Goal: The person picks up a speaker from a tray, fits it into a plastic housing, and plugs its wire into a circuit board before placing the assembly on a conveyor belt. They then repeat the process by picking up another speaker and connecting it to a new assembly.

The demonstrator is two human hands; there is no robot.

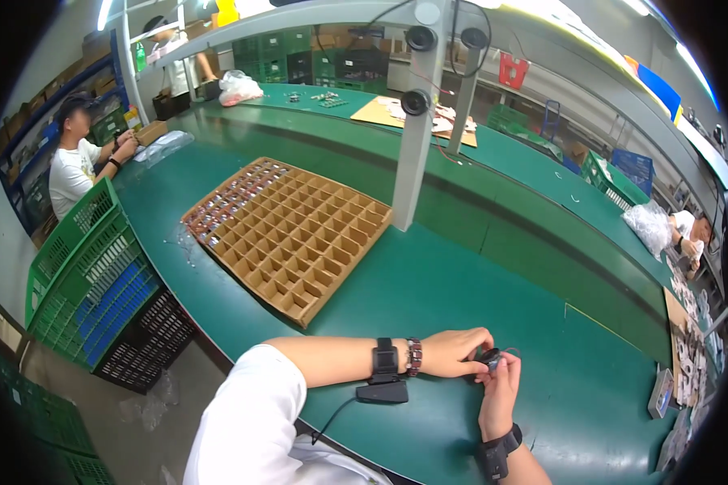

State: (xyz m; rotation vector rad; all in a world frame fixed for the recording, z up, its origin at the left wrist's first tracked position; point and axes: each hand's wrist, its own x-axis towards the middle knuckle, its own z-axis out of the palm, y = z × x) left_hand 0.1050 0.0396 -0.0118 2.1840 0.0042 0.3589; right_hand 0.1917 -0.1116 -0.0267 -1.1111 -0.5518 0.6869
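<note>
Both my hands meet over the green workbench point(445, 279). A small, round black part point(490, 356) is pinched between them, with what looks like a short thin wire beside it. My left hand point(451, 352) reaches in from the left, its thumb and fingers closed on the part. From below, my right hand point(500, 398) grips the same part with its fingertips. The fingers cover some of the part, so its exact kind cannot be made out. Farther left lies a cardboard divider tray point(349, 269); small parts with wires fill its far-left cells.
A grey metal post point(416, 166) stands behind the tray. Green crates point(97, 275) are stacked beyond the bench's left edge. A small box point(662, 394) and loose pieces point(692, 356) lie at right. Co-workers sit at far left point(77, 166) and far right point(687, 230).
</note>
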